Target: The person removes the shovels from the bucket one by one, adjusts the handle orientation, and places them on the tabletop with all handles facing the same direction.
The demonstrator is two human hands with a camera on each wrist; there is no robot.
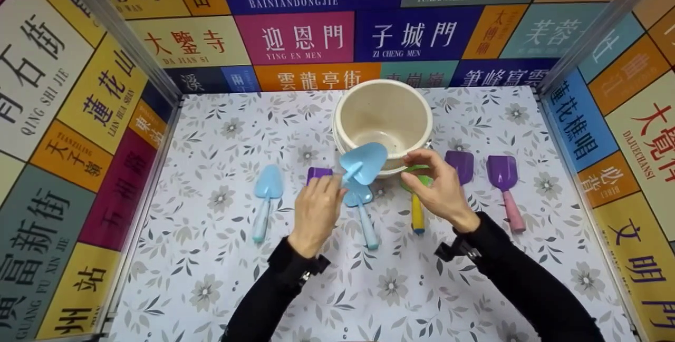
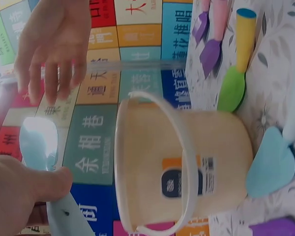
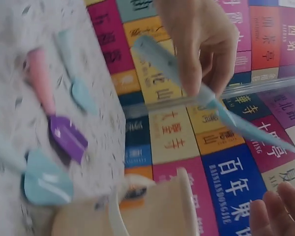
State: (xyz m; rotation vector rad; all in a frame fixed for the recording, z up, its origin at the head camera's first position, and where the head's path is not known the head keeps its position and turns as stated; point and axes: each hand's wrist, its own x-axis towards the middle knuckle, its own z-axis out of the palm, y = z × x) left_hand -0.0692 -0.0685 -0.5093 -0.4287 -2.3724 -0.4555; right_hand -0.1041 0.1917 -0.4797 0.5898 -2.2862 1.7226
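Note:
My left hand (image 1: 316, 210) grips a light blue toy shovel (image 1: 375, 158) by its handle, the blade up in front of the bucket's rim. A cream bucket (image 1: 384, 82) with a white handle (image 2: 189, 177) stands at the back of the table, its mouth tipped toward the head camera in view. My right hand (image 1: 440, 186) holds nothing; its fingers are loosely bent beside the bucket's front right. Below it lies a green shovel with a yellow handle (image 1: 417, 215), its blade partly hidden. Another light blue shovel (image 1: 366, 226) lies under the held one.
At the left lies a light blue shovel (image 1: 270, 183); a purple one (image 1: 319, 172) is mostly covered by my left hand. To the right are two purple shovels (image 1: 461, 163) (image 1: 503, 173), one with its pink handle showing. Panels with street names (image 1: 295, 36) wall the floral table (image 1: 390, 300).

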